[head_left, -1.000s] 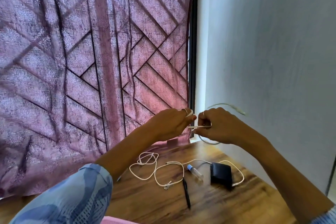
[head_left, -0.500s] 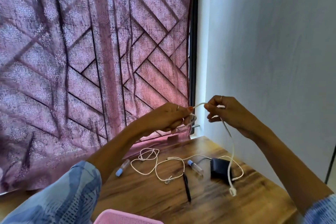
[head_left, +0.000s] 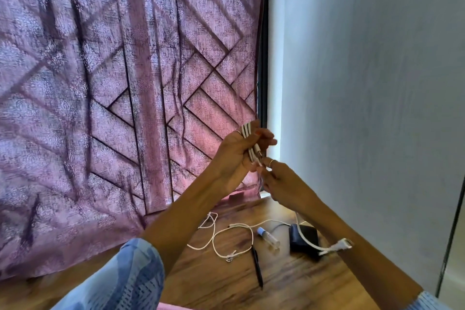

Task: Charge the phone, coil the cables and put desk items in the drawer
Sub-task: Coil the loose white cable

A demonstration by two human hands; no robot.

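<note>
The left hand (head_left: 236, 156) is raised above the desk, palm turned toward the right, fingers curled shut around several folded strands of a white cable (head_left: 247, 133). The strands stand side by side and nearly upright, their rounded bends sticking out above the fist. Just below it, the right hand (head_left: 281, 181) reaches up with fingertips (head_left: 261, 167) pinched on the lower part of the same cable, touching the left hand's fingers; a thin ring sits on one finger. From the right hand the smooth, round cable drops behind the forearm, curves over a black pouch (head_left: 305, 239) and ends in a white plug (head_left: 339, 245) hanging beside the right forearm. Both forearms are bare, rising steeply from patterned blue sleeves (head_left: 125, 277).

Below, the wooden desk (head_left: 302, 282) shows a glossy brown grain. On it lies a second thin white cable (head_left: 226, 236) in loose, untidy loops, a slim black pen (head_left: 258, 269) and, between them and the soft-looking pouch, a small clear tube with a blue cap (head_left: 268, 235). Behind hangs a coarse-woven purple curtain (head_left: 113, 95) printed with dark diagonal lines; a plain pale wall (head_left: 364, 83) stands to the right.
</note>
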